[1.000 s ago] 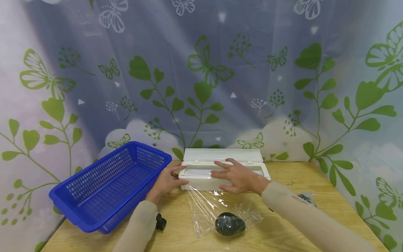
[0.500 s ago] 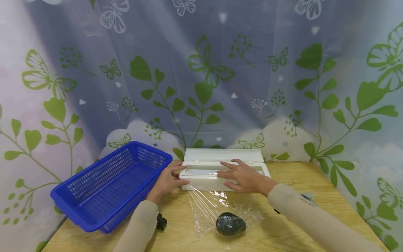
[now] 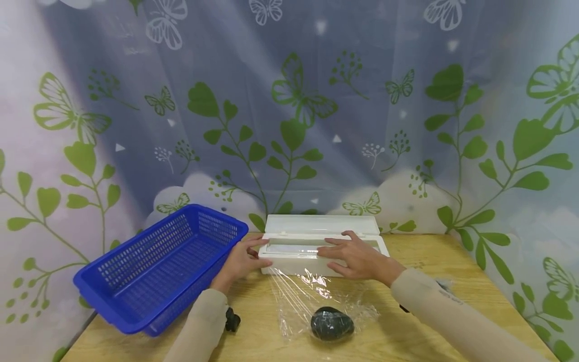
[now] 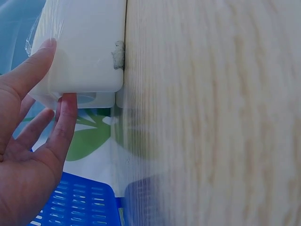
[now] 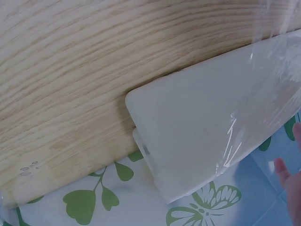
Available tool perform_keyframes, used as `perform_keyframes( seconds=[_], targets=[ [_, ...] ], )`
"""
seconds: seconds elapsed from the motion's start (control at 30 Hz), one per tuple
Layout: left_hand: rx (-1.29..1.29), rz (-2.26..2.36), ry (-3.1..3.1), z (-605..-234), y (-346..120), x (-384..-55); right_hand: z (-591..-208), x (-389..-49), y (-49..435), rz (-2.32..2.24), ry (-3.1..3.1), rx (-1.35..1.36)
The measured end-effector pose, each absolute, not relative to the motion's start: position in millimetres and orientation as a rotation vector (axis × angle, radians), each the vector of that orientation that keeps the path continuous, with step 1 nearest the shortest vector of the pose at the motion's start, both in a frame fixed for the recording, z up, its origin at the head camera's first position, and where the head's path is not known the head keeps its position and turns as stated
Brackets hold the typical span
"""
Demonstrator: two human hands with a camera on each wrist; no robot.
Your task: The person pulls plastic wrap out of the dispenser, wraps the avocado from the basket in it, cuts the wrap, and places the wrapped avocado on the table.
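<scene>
A white cling film dispenser box (image 3: 289, 265) stands at the back of the table with its lid (image 3: 321, 224) raised. My left hand (image 3: 239, 260) grips its left end; in the left wrist view the thumb lies on the front face and fingertips reach the end. My right hand (image 3: 359, 257) rests over the front edge with fingers spread, touching the film there. Clear cling film (image 3: 294, 301) runs from the box toward me over the table. On its near end lies a dark, pear-shaped avocado (image 3: 331, 324) with film over it.
A blue perforated basket (image 3: 163, 271) stands to the left, next to my left forearm. A small black object (image 3: 232, 320) lies by the left sleeve. Something dark in clear wrap (image 3: 444, 285) shows behind the right sleeve. A patterned curtain (image 3: 334, 125) hangs behind the table.
My right hand has slid to the right along the front edge of the box. The left hand, the box and the avocado have stayed in place.
</scene>
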State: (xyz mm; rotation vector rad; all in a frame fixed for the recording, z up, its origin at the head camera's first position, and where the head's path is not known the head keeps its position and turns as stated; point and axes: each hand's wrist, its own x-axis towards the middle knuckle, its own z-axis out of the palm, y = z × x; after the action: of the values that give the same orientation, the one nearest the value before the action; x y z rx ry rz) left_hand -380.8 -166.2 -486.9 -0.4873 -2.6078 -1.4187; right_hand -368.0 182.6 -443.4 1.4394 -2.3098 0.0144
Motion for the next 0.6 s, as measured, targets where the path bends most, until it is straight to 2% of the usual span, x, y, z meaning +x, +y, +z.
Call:
perform_keyframes(
  seconds=[0.6],
  targets=[
    [-0.506,-1.425,-2.59,-485,-165,-379,-444,-362,207,0.05,-2.259,1.402]
  ],
)
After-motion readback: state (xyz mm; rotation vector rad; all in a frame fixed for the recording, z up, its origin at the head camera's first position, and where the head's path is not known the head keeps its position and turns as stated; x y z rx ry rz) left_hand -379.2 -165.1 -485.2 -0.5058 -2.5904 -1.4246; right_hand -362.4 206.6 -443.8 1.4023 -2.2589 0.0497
